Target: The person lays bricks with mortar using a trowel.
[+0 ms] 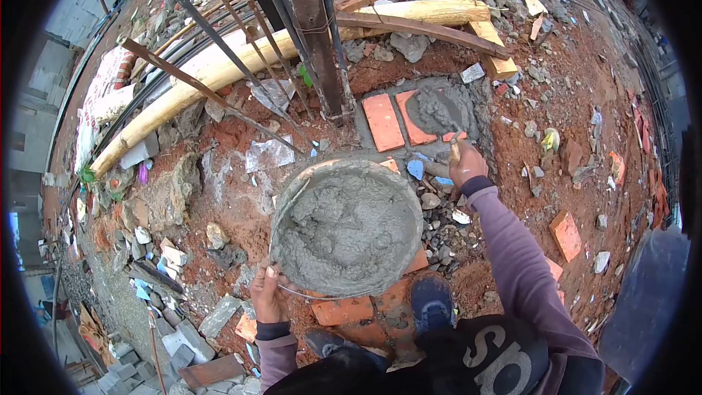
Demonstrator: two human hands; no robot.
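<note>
A round pan of wet grey mortar (349, 223) sits in front of my feet. My left hand (269, 294) is closed at the pan's near-left rim, where its thin wire handle (311, 295) runs along the edge. In my right hand (468, 164) is a trowel (457, 145), gripped by its handle. The blade is mostly hidden by a heap of mortar (436, 111) over the orange bricks (383, 123). Grey mortar surrounds these bricks beyond the pan.
Upright steel bars and a rusty post (311, 29) rise behind the pan. A long pale log (157, 106) and wooden beams (424, 29) lie at the back. Rubble covers the left ground. A loose brick (565, 235) lies right, and bricks (344, 311) lie by my shoes.
</note>
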